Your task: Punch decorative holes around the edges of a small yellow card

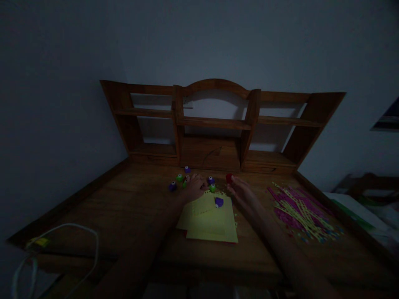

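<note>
My right hand (239, 189) is closed on a small red craft punch (229, 178), just right of the paper's far edge. My left hand (197, 186) is at the far left corner of the yellow paper sheets (208, 226), its fingers spread low and partly lost in the dim light. Beside it are a green punch (179, 177) and a purple punch (172, 186). Between the hands stand another purple punch (211, 180) and a green punch (212, 188). One purple punch (219, 202) lies on the paper, near a strip with punched holes.
Right of my right arm lies a pile of punched yellow strips (301, 209) and pink strips (285, 218), with small coloured bits around it. A wooden shelf unit (215, 122) borders the desk's back. A white cable (96, 241) loops over the front left edge. Light is dim.
</note>
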`<state>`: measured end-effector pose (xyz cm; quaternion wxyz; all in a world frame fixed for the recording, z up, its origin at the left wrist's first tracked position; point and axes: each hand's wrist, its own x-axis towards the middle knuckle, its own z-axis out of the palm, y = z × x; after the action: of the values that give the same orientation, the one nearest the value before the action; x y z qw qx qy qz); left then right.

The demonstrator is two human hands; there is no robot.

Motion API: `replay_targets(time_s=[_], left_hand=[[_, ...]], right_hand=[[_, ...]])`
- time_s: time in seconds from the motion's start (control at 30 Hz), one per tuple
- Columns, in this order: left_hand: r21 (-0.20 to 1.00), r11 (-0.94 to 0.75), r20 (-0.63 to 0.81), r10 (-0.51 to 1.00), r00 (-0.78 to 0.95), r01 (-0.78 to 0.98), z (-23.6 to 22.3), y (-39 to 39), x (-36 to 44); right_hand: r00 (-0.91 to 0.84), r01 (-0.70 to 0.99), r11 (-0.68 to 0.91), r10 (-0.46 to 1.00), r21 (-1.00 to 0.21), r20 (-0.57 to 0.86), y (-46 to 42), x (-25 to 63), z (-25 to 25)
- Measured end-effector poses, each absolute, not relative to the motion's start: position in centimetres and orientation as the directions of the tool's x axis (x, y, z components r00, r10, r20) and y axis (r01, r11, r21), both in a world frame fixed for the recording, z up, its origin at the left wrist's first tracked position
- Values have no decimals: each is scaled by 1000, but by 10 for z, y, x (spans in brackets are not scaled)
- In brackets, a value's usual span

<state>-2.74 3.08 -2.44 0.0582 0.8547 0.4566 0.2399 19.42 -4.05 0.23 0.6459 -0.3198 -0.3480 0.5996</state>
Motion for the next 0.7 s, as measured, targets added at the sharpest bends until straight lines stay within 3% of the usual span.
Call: replay_targets(time_s=[0.7], left_hand=[[438,-602,262,796,546,668,-18,22,-29]], right_hand=[[-30,-514,46,997,-856,71,-27,198,-11]])
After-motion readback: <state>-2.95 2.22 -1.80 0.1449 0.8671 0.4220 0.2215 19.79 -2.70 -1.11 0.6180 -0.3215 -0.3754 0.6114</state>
